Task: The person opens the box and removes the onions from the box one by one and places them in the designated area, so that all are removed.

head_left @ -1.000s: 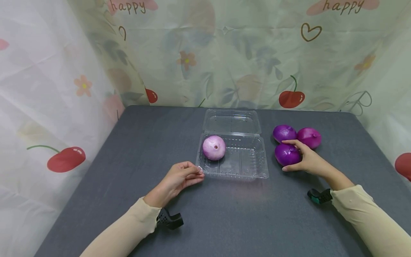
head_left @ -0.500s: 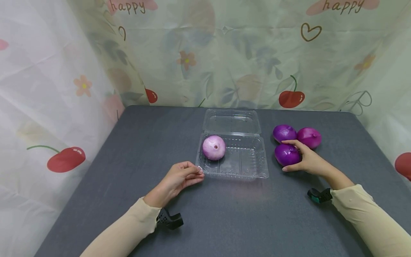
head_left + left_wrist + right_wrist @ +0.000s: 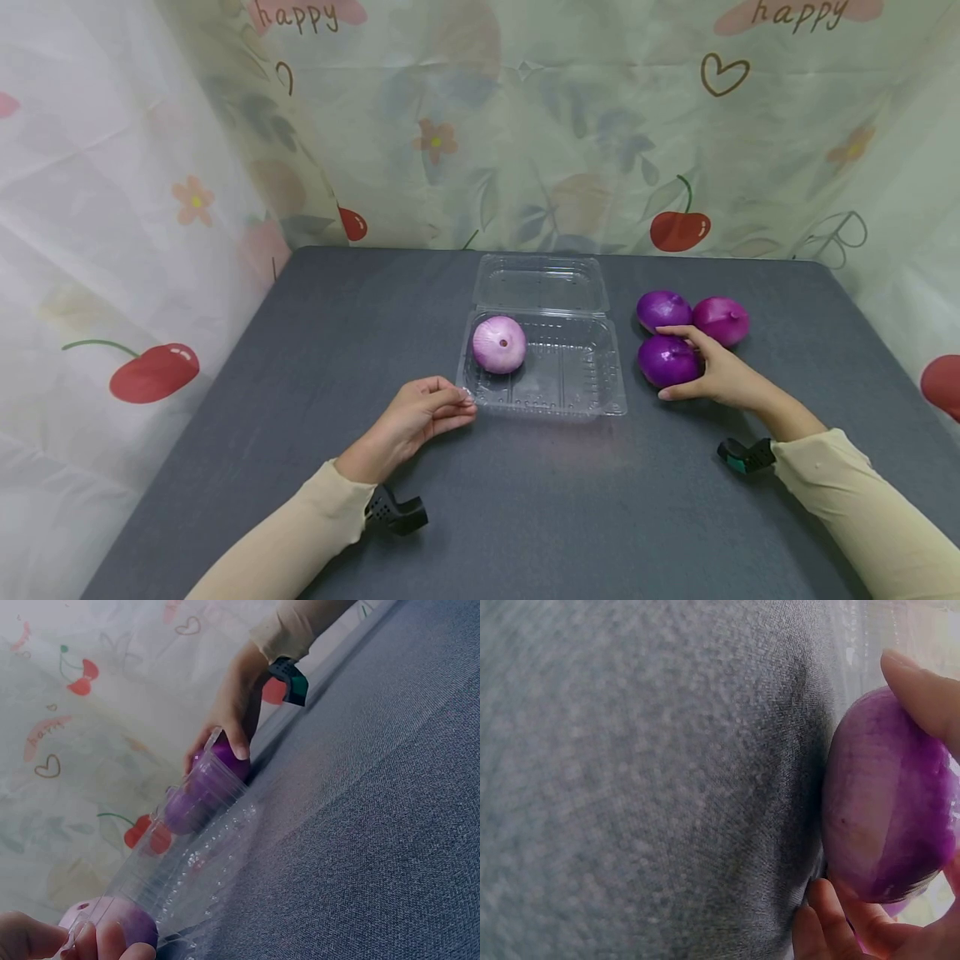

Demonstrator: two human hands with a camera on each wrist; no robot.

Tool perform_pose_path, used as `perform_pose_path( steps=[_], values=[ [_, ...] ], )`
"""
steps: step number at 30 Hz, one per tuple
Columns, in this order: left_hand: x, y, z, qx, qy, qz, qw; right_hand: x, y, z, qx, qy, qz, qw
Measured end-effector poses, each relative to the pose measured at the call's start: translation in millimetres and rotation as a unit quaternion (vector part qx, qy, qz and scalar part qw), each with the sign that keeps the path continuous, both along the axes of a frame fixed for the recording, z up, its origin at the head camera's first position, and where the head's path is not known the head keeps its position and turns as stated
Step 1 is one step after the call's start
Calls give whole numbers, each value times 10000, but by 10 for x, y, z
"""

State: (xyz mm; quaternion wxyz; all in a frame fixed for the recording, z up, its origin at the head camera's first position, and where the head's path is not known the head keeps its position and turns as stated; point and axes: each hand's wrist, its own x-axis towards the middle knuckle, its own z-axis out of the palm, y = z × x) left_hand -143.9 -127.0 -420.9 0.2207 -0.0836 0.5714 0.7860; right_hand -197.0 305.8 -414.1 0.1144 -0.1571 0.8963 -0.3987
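My left hand (image 3: 422, 417) pinches the near left corner of a clear plastic clamshell box (image 3: 566, 383), which lies with its lid (image 3: 540, 283) folded back. A pale peeled onion (image 3: 498, 344) sits in the left part of the box. To the right of the box, my right hand (image 3: 718, 377) grips a glossy purple onion (image 3: 666, 362), thumb on the near side and fingers round the far side. In the right wrist view this onion (image 3: 885, 802) is low against the tabletop, and I cannot tell whether it touches. Part of it is hidden by the hand.
Two more purple onions, one at the back left (image 3: 663, 310) and one at the back right (image 3: 722, 321), lie just behind the gripped one. The dark grey table (image 3: 540, 517) ends at a printed curtain (image 3: 525, 150) that also hangs at both sides.
The purple onion in my right hand has shifted very slightly to the left. My left hand stays on the box corner, and the box has not visibly moved.
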Motion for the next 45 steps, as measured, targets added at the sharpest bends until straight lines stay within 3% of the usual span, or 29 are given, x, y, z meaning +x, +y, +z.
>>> perform_pose_path(
  steps=[32, 45],
  values=[
    [-2, 3, -13, 23, -13, 34, 10000, 5, -27, 18, 44, 195, 158, 9997],
    [6, -1, 14, -85, -96, 89, 9999, 8, 45, 141, 25, -254, -77, 9996]
  ],
)
